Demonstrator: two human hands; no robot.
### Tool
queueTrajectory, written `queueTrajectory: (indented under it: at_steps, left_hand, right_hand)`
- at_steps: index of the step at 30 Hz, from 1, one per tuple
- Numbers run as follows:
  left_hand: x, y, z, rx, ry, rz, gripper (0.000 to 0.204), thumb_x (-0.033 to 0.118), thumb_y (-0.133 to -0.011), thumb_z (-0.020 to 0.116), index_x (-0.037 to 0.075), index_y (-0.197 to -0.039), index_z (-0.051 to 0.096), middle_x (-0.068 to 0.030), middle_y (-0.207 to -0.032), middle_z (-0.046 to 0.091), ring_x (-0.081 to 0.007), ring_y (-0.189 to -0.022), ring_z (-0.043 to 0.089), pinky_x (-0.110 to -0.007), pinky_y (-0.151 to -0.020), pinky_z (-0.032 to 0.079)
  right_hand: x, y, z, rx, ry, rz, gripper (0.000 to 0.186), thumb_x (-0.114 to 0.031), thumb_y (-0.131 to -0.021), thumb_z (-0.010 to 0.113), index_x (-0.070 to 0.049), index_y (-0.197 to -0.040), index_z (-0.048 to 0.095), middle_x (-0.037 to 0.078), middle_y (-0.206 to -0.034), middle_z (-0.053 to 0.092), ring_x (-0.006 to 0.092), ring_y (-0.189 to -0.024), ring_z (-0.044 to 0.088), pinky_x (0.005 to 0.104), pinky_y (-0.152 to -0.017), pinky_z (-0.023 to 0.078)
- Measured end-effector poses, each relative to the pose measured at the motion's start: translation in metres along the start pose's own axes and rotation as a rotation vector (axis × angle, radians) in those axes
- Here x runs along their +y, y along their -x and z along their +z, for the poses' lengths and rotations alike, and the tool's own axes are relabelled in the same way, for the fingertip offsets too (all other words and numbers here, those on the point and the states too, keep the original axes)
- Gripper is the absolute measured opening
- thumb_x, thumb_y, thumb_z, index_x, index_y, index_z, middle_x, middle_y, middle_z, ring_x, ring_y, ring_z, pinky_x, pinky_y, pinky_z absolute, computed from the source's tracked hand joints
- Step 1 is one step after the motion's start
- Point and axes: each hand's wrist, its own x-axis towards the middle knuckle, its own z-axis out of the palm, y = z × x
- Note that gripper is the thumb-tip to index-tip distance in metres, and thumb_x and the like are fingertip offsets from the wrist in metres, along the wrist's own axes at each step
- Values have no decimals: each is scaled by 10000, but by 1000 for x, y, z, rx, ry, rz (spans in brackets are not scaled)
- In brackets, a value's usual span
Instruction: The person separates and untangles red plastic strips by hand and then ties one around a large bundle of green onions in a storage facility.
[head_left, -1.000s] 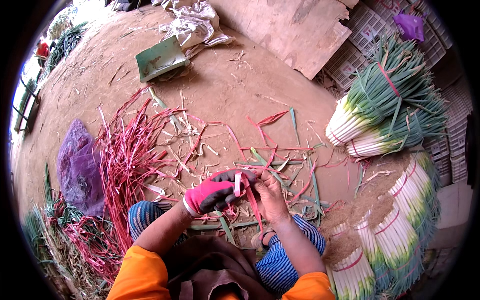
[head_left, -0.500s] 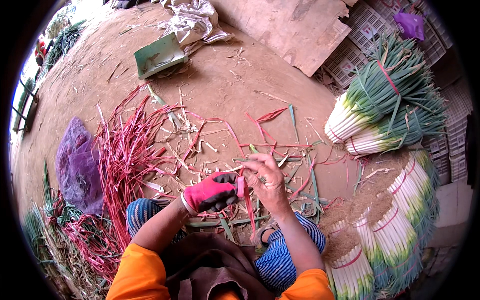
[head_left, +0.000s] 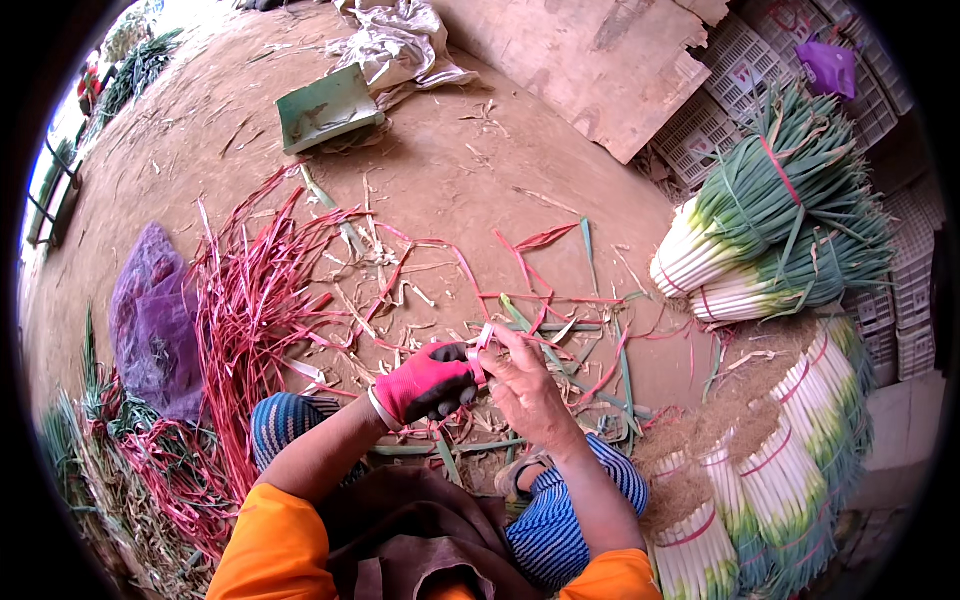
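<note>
My left hand (head_left: pixel 427 384), in a pink glove with dark palm and fingertips, is closed on a small looped band of pink tape (head_left: pixel 482 352). My bare right hand (head_left: pixel 530 395) touches it, its fingers bent around the band's right side. Below and around them are loose red strips and cut green leaves (head_left: pixel 445 450) on the dirt floor. To my left is a tangle of red strips (head_left: pixel 250 310); to my right, banded bundles of scallions (head_left: pixel 785 460) lie with roots inward.
More scallion bundles (head_left: pixel 760 220) lie back right, beside plastic crates (head_left: pixel 745 65) and a wooden board (head_left: pixel 570 50). A purple mesh bag (head_left: pixel 155 330) is at left, a green metal scoop (head_left: pixel 325 110) and white sacks (head_left: pixel 395 55) ahead, greens (head_left: pixel 140 75) far left.
My right hand rose half a second ago and has come back down onto the band. The hanging length of tape below my hands now barely shows.
</note>
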Motion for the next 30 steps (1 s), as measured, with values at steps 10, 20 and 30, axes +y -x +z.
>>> queueTrajectory:
  at_steps: [10,20,30]
  left_hand:
    - [-12,-10,18,212,148,203,172,236,-880,553,65,-875,550,-26,-632,550,-85,-449,468,-219,-391,342]
    - [-26,-14,9,128,-220,520,195,105,-867,555,20,-1033,607,41,-747,562,-35,-666,501,-195,-577,423]
    - [-35,-14,1,112,-318,526,193,207,-855,585,21,-907,593,22,-681,552,-57,-613,504,-210,-551,412]
  right_hand:
    - [-1,6,7,-44,250,151,461,-64,-789,516,10,-1240,451,166,-1310,416,331,-1144,451,422,-979,357]
    - [2,2,-1,51,-608,260,274,-154,-930,496,-11,-1151,570,114,-1204,550,226,-1142,506,317,-934,408]
    - [18,13,11,-21,-788,351,285,-91,-896,535,-37,-1173,570,87,-1196,554,181,-1167,469,317,-991,347]
